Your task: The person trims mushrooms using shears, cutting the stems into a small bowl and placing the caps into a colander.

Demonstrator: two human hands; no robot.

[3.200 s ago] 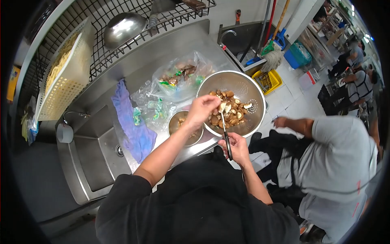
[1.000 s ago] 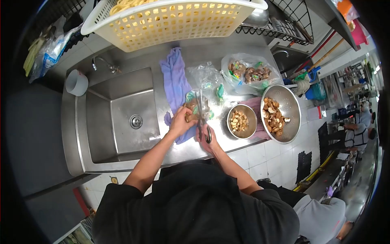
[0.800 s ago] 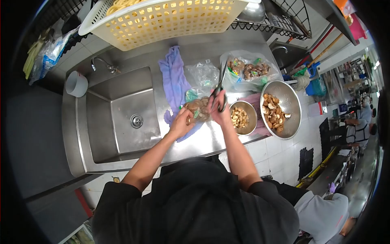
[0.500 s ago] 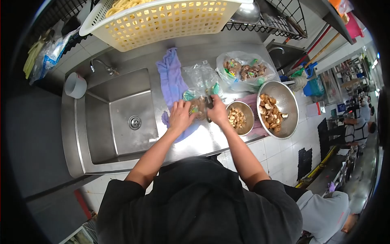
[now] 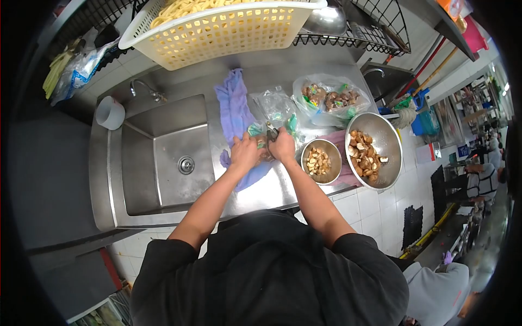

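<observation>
On the table, a mushroom bag lies between our hands: our left hand covers its side, grip unclear; our right hand grips scissors beside it, within cutting reach.

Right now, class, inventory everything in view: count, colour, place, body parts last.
mushroom pack: 1, brown, counter centre
scissors: 1, dark and silver, centre
steel bowl: 1, silver, holding pale pieces
colander: 1, silver, right, holding brown mushrooms
plastic bag: 1, clear, behind bowl
wrappers: count unclear, clear and green, centre
cloths: 2, purple and pink, counter
sinks: 2, grey, left and far right
tub: 1, white, by left tap
basket: 1, cream, top
co-workers: several, right
left hand: 1, bare, on pack
right hand: 1, bare, holding scissors
</observation>
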